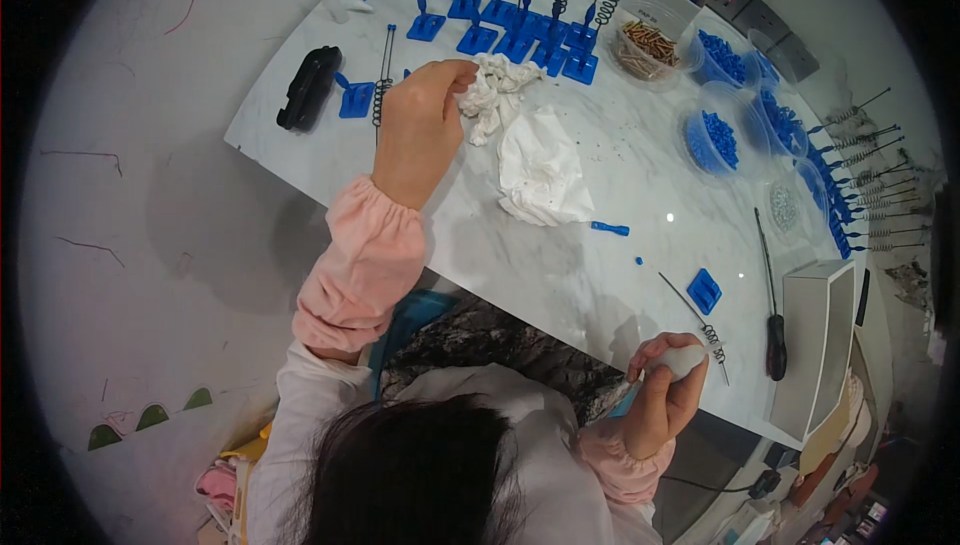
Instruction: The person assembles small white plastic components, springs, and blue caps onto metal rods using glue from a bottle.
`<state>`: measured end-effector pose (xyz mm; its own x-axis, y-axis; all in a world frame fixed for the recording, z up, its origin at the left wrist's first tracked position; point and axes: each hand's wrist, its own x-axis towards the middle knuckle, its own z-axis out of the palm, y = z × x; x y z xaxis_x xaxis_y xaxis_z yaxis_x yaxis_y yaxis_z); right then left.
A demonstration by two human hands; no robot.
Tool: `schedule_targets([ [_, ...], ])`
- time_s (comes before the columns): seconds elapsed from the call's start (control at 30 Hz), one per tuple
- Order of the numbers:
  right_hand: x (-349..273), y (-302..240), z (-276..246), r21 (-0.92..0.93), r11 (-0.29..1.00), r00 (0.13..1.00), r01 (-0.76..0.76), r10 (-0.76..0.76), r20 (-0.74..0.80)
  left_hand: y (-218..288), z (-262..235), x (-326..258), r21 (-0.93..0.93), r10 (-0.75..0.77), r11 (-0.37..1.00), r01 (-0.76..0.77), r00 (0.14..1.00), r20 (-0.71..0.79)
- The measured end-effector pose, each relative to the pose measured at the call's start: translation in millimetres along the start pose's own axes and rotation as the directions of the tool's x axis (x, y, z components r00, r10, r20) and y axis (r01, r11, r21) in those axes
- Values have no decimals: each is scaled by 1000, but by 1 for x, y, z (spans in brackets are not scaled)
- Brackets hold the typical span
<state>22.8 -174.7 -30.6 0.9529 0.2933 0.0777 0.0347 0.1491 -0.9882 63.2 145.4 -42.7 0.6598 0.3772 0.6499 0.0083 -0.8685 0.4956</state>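
Observation:
My left hand (420,125) is closed at the edge of a crumpled white tissue (490,95), its fingertips pinching it. A second, flatter white tissue (545,170) lies just beside it. Near the table's front edge, my right hand (660,400) is wrapped round a small whitish squeeze bottle (680,359) whose narrow nozzle points right. By the nozzle lies a thin metal rod with a dark coil spring (711,336). Beyond that rest a blue square base (704,291), a tiny blue bead (639,261) and a short blue stem (610,229).
Several blue stands with springs (515,40) crowd the far side. Plastic tubs hold copper-coloured pieces (648,48) and blue parts (712,140). A screwdriver (775,345) lies before a white box (815,345) at right. At left are a black case (310,88) and a blue stand (357,100).

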Motion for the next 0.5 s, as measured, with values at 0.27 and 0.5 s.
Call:
schedule_targets([
  [0.27, -2, 4, -4, 3, 1000, 1000, -10, 10, 0, 20, 1, -6, 109, 3, 994, -7, 999, 33],
  [0.5, -2, 2, -2, 29, 1000, 1000, 4, -4, -15, 11, 12, -12, 119, -19, 993, 10, 997, 74],
])
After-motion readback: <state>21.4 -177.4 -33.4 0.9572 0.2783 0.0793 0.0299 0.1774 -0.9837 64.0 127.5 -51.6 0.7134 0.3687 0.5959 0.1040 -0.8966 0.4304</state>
